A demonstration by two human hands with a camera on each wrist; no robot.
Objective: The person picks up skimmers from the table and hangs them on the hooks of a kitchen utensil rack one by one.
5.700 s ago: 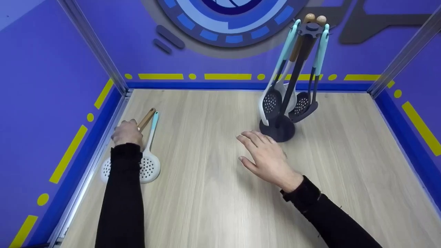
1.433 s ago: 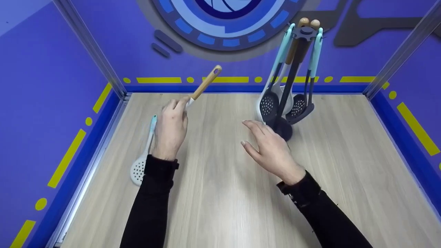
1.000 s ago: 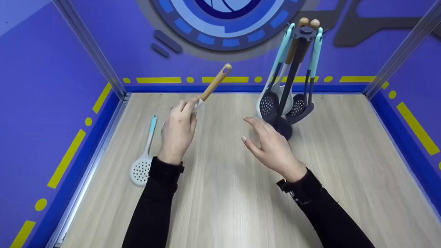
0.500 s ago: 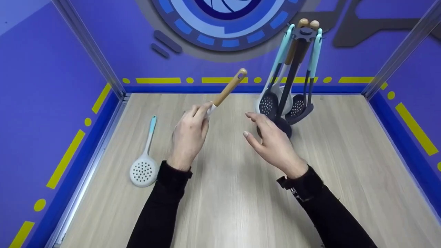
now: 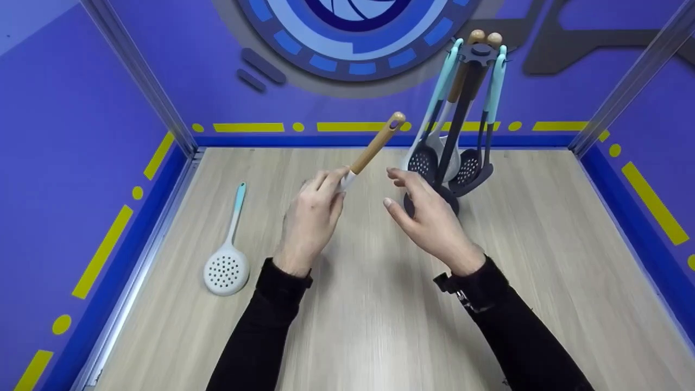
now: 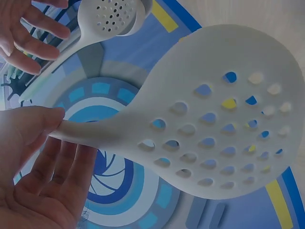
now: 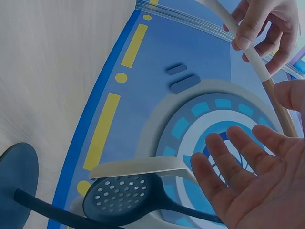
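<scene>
My left hand (image 5: pixel 312 220) grips the white neck of a skimmer, whose wooden handle (image 5: pixel 374 146) points up and to the right. In the left wrist view the skimmer's white perforated head (image 6: pixel 194 109) fills the right side, thumb and fingers pinching its neck. My right hand (image 5: pixel 434 225), holding nothing, hovers in front of the dark utensil stand (image 5: pixel 460 127), fingers loosely extended. A second skimmer (image 5: pixel 239 198), white with a turquoise handle end, lies on the table at left.
Utensils with turquoise and wooden handles hang around the stand, among them a dark skimmer (image 7: pixel 124 202). The stand's round base (image 5: pixel 448 203) is partly behind my right hand. Blue walls enclose the wooden table (image 5: pixel 358 320) at the back and sides.
My left hand has picked the wooden-handled skimmer up from the table's left side and carried it right, toward the stand. My right hand has moved slightly forward.
</scene>
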